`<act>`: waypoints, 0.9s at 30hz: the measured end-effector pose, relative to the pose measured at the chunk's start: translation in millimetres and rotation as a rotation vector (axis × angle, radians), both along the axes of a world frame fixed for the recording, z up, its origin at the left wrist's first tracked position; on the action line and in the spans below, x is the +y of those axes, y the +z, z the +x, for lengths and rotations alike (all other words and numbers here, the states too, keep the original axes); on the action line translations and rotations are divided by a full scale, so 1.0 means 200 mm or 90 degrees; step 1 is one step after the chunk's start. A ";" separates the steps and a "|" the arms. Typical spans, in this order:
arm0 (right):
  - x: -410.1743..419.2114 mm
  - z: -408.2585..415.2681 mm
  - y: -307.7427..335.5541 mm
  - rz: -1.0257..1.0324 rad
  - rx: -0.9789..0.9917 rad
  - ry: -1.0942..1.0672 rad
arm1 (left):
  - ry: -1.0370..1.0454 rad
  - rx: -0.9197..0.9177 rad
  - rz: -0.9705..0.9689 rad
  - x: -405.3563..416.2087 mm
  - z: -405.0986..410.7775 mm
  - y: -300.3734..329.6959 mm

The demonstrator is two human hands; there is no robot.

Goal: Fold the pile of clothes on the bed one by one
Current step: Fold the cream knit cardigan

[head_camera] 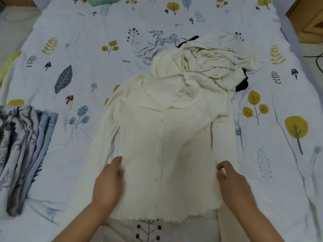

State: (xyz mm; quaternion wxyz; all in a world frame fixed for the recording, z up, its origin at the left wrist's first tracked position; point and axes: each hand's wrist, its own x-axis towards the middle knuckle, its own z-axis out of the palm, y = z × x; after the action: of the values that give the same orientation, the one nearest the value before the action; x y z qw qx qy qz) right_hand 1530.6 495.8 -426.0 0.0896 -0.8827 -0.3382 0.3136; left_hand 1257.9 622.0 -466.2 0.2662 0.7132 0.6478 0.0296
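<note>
Spread wide, a bed (174, 20) under a pale sheet printed with yellow trees, grey leaves and mushrooms; heaped toward its far right, a rumpled pile of cream, grey-printed and black clothes (209, 58). Laid flat, front up, at the middle near edge, a cream ribbed button-front cardigan (164, 140), collar touching that pile; stacked at the left edge, folded grey and blue patterned garments (24, 151). Resting on the cardigan's lower sides, left hand (108, 182) relaxed and flat, right hand (234, 184) loosely curled on the fabric, grip impossible to tell.
</note>
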 end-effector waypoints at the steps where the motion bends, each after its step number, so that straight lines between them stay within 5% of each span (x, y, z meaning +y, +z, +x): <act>1: -0.04 0.02 0.02 -0.017 -0.012 0.003 | -0.004 0.018 -0.001 0.00 -0.03 0.02; 7: -0.12 -0.08 -0.01 -0.231 -0.170 0.112 | -0.126 0.216 -0.018 -0.06 -0.11 0.01; 9: -0.03 -0.13 -0.07 -0.164 -0.255 0.116 | -0.173 0.186 0.092 -0.07 -0.07 -0.04; 12: 0.11 -0.26 -0.21 0.109 -0.297 0.154 | -0.249 0.153 0.147 -0.09 0.05 -0.12; 18: 0.17 -0.33 -0.48 -0.029 -0.197 0.344 | -0.350 0.188 0.103 -0.14 0.05 -0.35; 22: 0.24 -0.35 -0.42 -0.061 -0.172 0.311 | -0.312 0.062 0.105 -0.04 0.06 -0.24; 27: 0.31 -0.47 -0.38 0.231 -0.183 0.294 | -0.020 0.004 0.156 0.20 -0.10 -0.12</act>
State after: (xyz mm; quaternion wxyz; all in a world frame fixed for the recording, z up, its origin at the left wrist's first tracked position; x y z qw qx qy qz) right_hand 1437.4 558.0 -501.2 0.1237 -0.7876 -0.5889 0.1324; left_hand 1238.6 662.7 -490.6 0.1756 0.7505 0.6288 0.1024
